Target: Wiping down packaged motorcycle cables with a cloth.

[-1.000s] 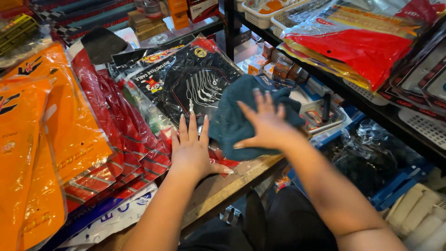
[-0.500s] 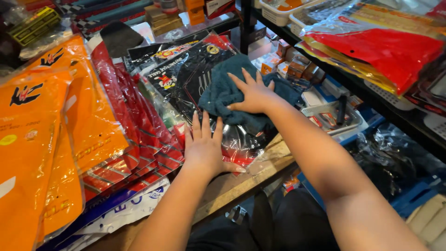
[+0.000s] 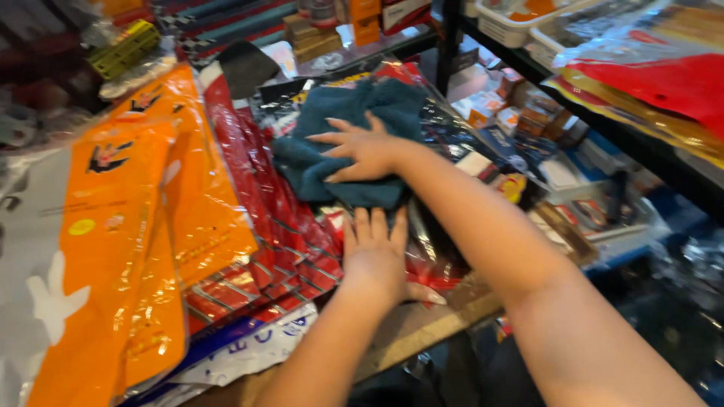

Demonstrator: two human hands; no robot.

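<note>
On a worktop (image 3: 422, 332) crowded with orange packets (image 3: 151, 226) and red packets (image 3: 256, 218), my right hand (image 3: 362, 151) has slid the teal cloth (image 3: 354, 143) farther up the glossy packs, fingers spread flat, gripping nothing. My left hand (image 3: 375, 252) has followed, open palm pressing below the cloth's lower edge; wiping looks well under way.

light: bright, even, falling from above | glare: streaking across the orange plastic packets (image 3: 151, 226) | shadows: soft | blur: motion smearing the whole frame, edges softest
</note>
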